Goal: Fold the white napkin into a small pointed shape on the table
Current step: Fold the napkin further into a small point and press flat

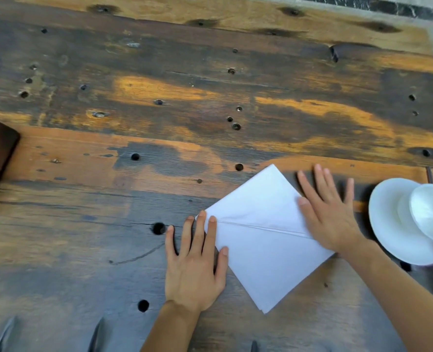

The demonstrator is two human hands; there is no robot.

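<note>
Napkin [266, 240] lies as a diamond on the table [108, 224], both hands flat with fingers spread, left hand [195, 265] and right hand [329, 214] pinning opposite corners, likely to flatten its crease.

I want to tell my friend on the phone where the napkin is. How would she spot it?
Look at the worn brown wooden plank table dotted with dark holes, toward its lower right. Between the person's left hand and right hand lies the flat white napkin, a diamond with one straight fold line across. Unlike the round white saucer beside it, it has sharp corners.
</note>
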